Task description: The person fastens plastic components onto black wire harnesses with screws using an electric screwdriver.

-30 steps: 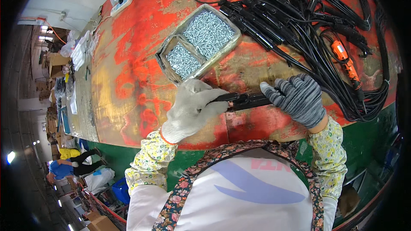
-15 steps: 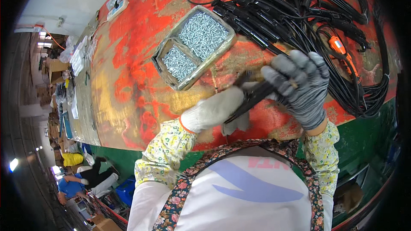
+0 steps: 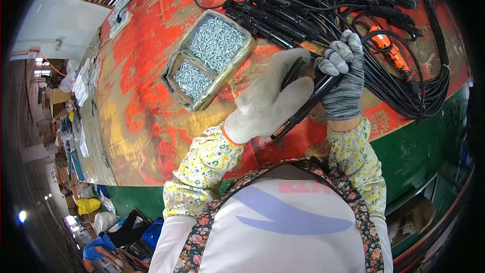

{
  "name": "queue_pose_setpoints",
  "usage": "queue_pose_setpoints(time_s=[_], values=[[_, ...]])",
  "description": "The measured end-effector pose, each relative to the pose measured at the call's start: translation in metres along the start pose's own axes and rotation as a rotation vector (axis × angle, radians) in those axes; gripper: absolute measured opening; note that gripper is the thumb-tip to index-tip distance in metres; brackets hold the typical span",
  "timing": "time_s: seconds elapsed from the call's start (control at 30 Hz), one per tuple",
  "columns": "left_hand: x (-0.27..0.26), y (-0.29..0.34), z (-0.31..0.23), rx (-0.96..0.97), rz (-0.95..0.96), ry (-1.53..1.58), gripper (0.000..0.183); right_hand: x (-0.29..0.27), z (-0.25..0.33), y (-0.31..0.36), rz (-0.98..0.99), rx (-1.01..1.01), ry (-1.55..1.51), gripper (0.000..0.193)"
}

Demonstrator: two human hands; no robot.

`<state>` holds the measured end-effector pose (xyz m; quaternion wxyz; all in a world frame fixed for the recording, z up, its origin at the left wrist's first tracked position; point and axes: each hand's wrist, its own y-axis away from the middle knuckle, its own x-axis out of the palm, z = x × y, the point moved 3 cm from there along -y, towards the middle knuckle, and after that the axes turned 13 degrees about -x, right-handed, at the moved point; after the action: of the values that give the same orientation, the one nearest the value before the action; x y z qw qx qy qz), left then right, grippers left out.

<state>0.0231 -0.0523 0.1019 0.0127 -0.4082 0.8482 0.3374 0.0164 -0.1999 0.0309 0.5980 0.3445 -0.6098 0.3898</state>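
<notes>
Two gloved hands at frame centre, both closed around one long black plastic bar-shaped part (image 3: 303, 106), held slanted above the worn red-painted workbench (image 3: 136, 121). Left hand in white knit glove (image 3: 270, 103) wrapped over the lower half, fingers clamped on it; right hand in grey knit glove (image 3: 343, 78) gripping the upper end, fingertips curled tight. Probably the handling and checking step, with the part lifted clear of the bench surface. Next move likely calling for a steady two-handed hold and a free hand toward the fasteners. Upper left of centre: metal two-compartment tray of silver screws (image 3: 209, 60). Upper right: heap of black cables and similar parts (image 3: 323, 0), orange power screwdriver (image 3: 391, 53) lying among them.
</notes>
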Motion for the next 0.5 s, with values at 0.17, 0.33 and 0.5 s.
queue_pose_setpoints(time_s=[0.17, 0.33, 0.5], values=[[-0.001, -0.003, 0.008, 0.681, -0.343, -0.196, 0.044, -0.004, 0.001, 0.0, -0.104, -0.051, 0.054, 0.012], [0.005, 0.003, 0.01, 0.546, -0.168, -0.374, 0.046, 0.015, 0.011, 0.006, -0.067, -0.161, 0.254, 0.013], [0.035, -0.006, 0.037, 0.738, -0.279, -0.334, 0.058, 0.014, 0.012, 0.018, -0.045, -0.477, 0.623, 0.026]])
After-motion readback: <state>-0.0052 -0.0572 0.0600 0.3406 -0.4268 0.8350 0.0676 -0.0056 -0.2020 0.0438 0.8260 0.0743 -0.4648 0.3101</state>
